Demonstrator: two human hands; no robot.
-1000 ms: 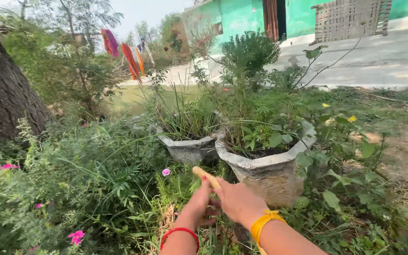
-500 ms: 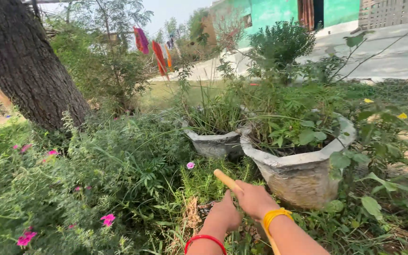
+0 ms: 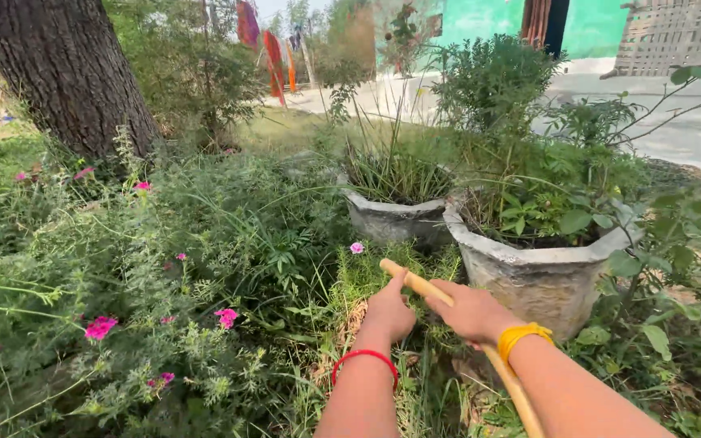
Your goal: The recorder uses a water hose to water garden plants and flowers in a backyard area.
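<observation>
Low in the head view, among grass [image 3: 367, 284] just left of two grey pots [image 3: 541, 272], both hands meet on a pale wooden stick [image 3: 415, 284] that slants from above the left hand down past the right wrist. Right hand [image 3: 474, 312], yellow band at the wrist, has its fingers curled shut around the stick; left hand [image 3: 389, 312], red bangle at the wrist, is closed with the thumb pressed against the stick's upper part, its fingers hidden underneath. Pink flowers [image 3: 225, 316] dot the greenery left of the hands, with a tree trunk [image 3: 66, 73] behind.
</observation>
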